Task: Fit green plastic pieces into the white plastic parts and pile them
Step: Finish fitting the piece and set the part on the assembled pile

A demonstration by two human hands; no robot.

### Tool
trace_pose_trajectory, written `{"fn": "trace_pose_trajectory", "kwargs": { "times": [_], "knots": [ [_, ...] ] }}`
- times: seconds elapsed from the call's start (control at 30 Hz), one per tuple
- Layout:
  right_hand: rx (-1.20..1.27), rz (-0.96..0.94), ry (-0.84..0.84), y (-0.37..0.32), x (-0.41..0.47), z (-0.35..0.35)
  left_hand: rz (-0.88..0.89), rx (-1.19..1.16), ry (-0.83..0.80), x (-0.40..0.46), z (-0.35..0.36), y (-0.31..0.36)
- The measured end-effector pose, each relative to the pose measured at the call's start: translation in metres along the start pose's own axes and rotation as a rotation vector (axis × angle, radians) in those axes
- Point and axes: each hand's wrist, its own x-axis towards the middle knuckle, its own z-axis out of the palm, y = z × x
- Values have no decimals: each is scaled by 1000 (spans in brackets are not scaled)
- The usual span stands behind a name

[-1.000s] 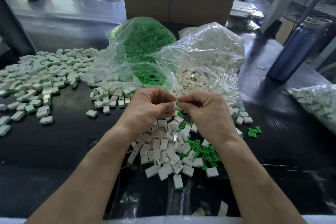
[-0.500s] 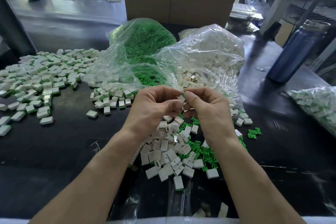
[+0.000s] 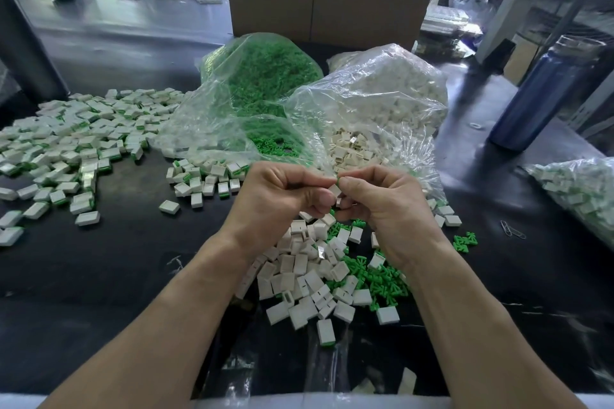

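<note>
1. Both my hands meet above the black table (image 3: 99,276): my left hand (image 3: 279,196) pinches a white part (image 3: 334,191), and my right hand (image 3: 382,206) pinches a green piece (image 3: 338,180) at its top edge.
2. Far left lies the pile of fitted parts (image 3: 73,143).
3. Next, a clear bag (image 3: 262,76) holds green pieces.
4. Right of it, another clear bag (image 3: 382,100) holds white parts.
5. Under my hands lie loose white parts (image 3: 299,276) and loose green pieces (image 3: 382,279).
</note>
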Motion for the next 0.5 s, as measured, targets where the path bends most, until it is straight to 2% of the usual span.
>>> {"fn": "trace_pose_trajectory", "kwargs": {
  "times": [0.23, 0.5],
  "knots": [
    [134, -3, 27, -1, -5, 12, 37, -28, 81, -2, 4, 0],
    [27, -60, 84, -1, -8, 17, -17, 16, 70, 1, 6, 2]
  ]
}}
